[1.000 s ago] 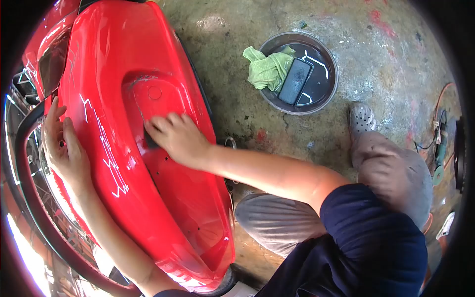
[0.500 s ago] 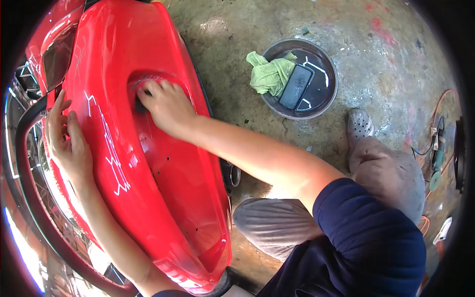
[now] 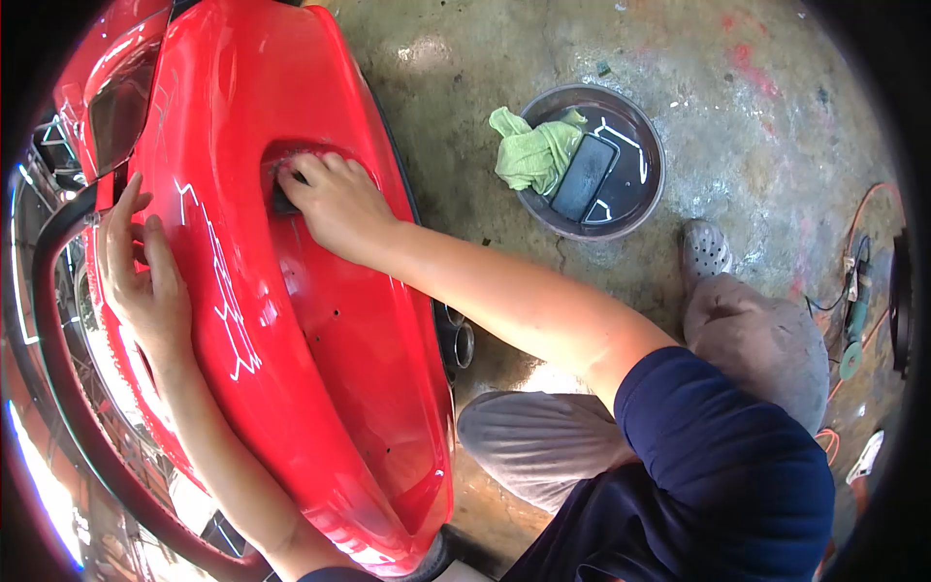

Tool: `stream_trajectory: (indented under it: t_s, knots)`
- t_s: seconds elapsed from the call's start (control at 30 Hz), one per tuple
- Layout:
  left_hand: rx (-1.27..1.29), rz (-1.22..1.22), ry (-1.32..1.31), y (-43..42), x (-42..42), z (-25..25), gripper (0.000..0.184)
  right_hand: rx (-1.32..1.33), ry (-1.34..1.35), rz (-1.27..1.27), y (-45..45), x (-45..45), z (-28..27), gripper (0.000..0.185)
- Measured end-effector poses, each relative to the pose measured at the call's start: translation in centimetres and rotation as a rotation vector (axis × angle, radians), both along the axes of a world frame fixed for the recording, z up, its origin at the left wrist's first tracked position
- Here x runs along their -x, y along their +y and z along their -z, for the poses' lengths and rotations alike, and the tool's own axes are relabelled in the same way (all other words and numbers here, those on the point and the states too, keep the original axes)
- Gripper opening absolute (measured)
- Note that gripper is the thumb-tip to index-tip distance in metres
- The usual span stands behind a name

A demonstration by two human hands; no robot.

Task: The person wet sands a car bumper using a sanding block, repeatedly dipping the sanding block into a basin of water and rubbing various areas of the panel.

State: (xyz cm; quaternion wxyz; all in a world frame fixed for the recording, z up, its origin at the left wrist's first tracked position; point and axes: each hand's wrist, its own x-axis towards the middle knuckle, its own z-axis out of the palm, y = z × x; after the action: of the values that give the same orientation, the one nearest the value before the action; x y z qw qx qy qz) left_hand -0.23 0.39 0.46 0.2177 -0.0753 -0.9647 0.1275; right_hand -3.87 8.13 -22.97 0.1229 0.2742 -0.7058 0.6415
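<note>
Right grip (image 3: 339, 206): clamping on 1 small dark pad (image 3: 283, 202), mostly hidden; apparently pressing at the upper end of a recess in 1 red panel (image 3: 233, 107). Pad: probably weighing little, yielding slightly, turning slippery if wet; best pinching by its 2 opposite edges. Left grip (image 3: 150, 291): holding nothing visible, keeping fingers parted, lying along the panel's outer edge; contact unclear. Panel: likely staying stiff, feeling slick, scratching easily; best steadying by the edge. Outward, on the floor: 1 round basin (image 3: 635, 215), containing 1 dark block (image 3: 586, 177); 1 green cloth (image 3: 533, 155), draping over its rim.
</note>
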Motion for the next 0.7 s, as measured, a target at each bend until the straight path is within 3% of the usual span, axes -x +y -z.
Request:
stream_trajectory:
  t_s: [0.23,0.37,0.47,0.6,0.7]
  knots:
    - [-0.049,-0.002,0.009,0.4,0.0,0.2,0.039,-0.038,0.068,-0.040,-0.1,1.4,-0.2,0.032]
    - [-0.005,-0.058,0.020,0.4,-0.2,0.2,0.039,-0.067,-0.095,0.040,-0.3,0.5,1.2,0.035]
    - [-0.020,0.037,0.012,0.0,0.1,0.1,0.039,-0.119,0.018,-0.107,0.0,1.4,-1.4,0.038]
    - [-0.006,-0.023,-0.005,-0.4,-0.1,-0.2,0.039,0.011,-0.016,0.080,-0.1,0.8,0.9,0.036]
    - [-0.038,-0.039,-0.005,-0.2,-0.2,0.0,0.039,-0.052,-0.049,0.022,-0.5,0.8,0.1,0.038]
